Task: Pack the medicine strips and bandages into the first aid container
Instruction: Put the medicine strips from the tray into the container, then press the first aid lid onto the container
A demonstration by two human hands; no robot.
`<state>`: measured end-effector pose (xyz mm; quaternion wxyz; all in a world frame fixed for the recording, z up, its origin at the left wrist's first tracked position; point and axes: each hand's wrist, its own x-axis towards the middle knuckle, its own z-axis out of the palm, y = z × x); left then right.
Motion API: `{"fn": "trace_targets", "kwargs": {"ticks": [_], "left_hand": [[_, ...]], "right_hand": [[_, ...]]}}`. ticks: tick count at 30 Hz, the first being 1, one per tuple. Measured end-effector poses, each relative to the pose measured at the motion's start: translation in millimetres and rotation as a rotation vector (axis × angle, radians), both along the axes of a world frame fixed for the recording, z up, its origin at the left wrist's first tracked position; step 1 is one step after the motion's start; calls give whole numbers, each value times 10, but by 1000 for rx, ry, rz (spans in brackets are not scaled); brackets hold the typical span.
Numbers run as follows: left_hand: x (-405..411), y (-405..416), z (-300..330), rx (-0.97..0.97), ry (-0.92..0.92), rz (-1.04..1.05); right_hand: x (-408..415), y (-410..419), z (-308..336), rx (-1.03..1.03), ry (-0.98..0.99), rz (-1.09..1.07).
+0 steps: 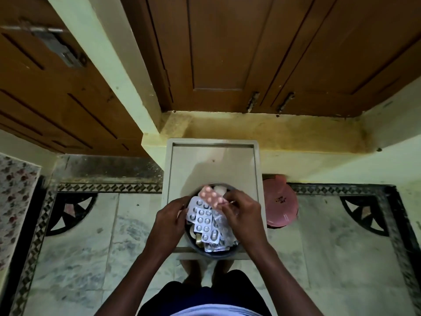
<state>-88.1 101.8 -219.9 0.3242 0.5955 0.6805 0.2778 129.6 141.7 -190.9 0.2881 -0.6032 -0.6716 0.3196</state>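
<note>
A round dark container (pixel 200 250) stands on the near end of a pale stool (pixel 213 160). It is full of silver medicine strips (pixel 203 221) lying on top of each other. Something white (pixel 220 188), perhaps a bandage roll, shows at its far rim. My right hand (pixel 242 216) pinches a pink blister strip (pixel 210 197) over the container's far side. My left hand (pixel 169 221) grips the container's left rim.
A pink round lid (pixel 281 202) lies on the floor to the right of the stool. Wooden doors (pixel 227 53) and a yellow step (pixel 273 131) are straight ahead. A flowered cloth (pixel 13 201) is at the far left. My feet stand just below the stool.
</note>
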Motion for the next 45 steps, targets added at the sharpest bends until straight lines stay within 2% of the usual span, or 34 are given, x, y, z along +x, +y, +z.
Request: {"fn": "trace_targets", "kwargs": {"ticks": [5, 14, 19, 23, 27, 32, 38, 41, 45], "left_hand": [[51, -133, -21, -32, 2, 75], [71, -114, -26, -157, 76, 70], [73, -114, -37, -197, 138, 53], [92, -79, -14, -212, 165, 49], [146, -84, 38, -200, 172, 72], [169, -119, 63, -194, 194, 91], [27, -108, 151, -222, 60, 164], [-77, -88, 227, -202, 53, 205], [-317, -65, 195, -192, 50, 276]], "right_hand": [[73, -186, -252, -46, -110, 127], [162, -46, -299, 115, -341, 263], [96, -125, -342, 87, -415, 342], [111, -214, -300, 160, -344, 225], [183, -284, -258, 238, -224, -47], [340, -383, -304, 112, -36, -306], [373, -566, -488, -46, 14, -366], [324, -602, -599, -95, 31, -368], [213, -579, -636, -156, -160, -326]]}}
